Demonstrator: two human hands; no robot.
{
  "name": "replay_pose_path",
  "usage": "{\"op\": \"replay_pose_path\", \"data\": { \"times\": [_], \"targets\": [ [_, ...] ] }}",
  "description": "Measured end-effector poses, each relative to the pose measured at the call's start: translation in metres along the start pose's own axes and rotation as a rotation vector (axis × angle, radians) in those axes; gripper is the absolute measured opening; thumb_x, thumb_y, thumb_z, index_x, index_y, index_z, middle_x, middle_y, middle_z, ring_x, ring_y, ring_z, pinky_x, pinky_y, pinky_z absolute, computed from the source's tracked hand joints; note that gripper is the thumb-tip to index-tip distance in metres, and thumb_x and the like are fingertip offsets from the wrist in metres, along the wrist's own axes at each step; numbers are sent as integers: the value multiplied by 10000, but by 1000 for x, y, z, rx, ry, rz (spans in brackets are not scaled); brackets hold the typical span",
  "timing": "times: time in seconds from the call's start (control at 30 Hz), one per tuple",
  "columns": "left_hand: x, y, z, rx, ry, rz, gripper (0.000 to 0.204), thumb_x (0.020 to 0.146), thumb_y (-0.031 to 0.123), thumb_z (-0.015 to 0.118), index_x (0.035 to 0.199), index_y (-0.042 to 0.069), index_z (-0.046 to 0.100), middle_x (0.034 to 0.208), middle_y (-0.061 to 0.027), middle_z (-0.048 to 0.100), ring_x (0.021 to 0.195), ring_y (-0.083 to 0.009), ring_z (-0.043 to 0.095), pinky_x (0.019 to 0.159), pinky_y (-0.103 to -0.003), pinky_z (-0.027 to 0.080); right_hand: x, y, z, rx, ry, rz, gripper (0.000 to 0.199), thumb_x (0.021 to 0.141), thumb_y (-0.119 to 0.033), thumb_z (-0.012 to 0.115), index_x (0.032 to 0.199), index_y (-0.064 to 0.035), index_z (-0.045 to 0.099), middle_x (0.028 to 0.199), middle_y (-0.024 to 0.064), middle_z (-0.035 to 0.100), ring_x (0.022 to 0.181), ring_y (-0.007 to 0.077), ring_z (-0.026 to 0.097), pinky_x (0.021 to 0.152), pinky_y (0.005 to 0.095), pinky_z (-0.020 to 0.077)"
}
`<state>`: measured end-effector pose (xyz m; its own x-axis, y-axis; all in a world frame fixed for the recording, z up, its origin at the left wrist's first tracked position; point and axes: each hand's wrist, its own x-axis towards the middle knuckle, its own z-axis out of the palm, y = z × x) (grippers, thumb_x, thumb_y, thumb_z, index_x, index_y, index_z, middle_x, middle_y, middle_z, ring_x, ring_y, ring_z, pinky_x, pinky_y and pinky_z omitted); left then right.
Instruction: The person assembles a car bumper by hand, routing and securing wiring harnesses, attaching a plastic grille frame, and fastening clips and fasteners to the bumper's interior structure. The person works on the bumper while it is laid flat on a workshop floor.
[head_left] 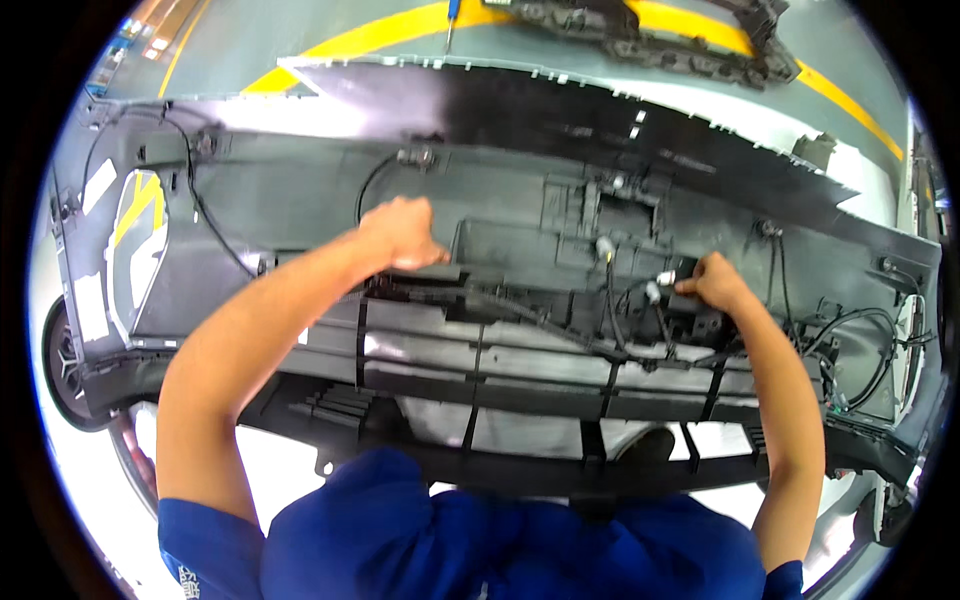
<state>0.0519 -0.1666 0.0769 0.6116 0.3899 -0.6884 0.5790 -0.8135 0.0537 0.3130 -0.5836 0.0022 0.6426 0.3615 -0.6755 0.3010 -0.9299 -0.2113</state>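
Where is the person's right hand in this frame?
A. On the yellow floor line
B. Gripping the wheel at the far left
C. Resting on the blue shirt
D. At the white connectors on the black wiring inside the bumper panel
D: the right hand sits at the white connectors on the black wiring inside the dark bumper panel.

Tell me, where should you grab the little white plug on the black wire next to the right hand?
Probably pinch the small white plastic connector by its stubby body, not its thin black wire. Come from the right, where the right hand already touches it; ribs of the big black plastic bumper panel crowd its other sides.
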Motion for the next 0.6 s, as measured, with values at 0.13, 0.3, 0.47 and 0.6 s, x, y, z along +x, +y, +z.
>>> {"op": "replay_pose_path", "data": {
  "times": [0.13,0.3,0.47,0.6],
  "targets": [
    [6,-10,9,-11,50,4,537,778,464,898,1003,-9,778,1082,-251,765,1078,-417,725,933,-465,581,7,-2,13,-73,83,-46,463,825,-387,868,958,44,762,940,260,759,945,372,756,854,441,568],
    [12,-6,9,68,31,71,702,779,512,870,1208,-24,722,1229,-266,725,1172,-434,692,1008,-468,569,10,26,16,27,164,-151,459,972,-401,722,1025,53,754,944,251,759,933,368,745,853,439,545],
    [24,-25,16,31,43,114,626,798,536,861,958,-59,748,978,-250,757,960,-407,743,853,-470,590,16,18,17,-17,144,-146,447,951,-365,749,1087,60,742,978,218,762,942,311,737,870,413,536],
    [15,-16,14,-35,50,21,556,792,478,869,909,-57,776,903,-224,766,815,-352,751,718,-443,595,10,10,13,0,122,39,598,899,-459,810,1072,107,727,954,213,755,885,287,737,799,410,550]
  ]
}}
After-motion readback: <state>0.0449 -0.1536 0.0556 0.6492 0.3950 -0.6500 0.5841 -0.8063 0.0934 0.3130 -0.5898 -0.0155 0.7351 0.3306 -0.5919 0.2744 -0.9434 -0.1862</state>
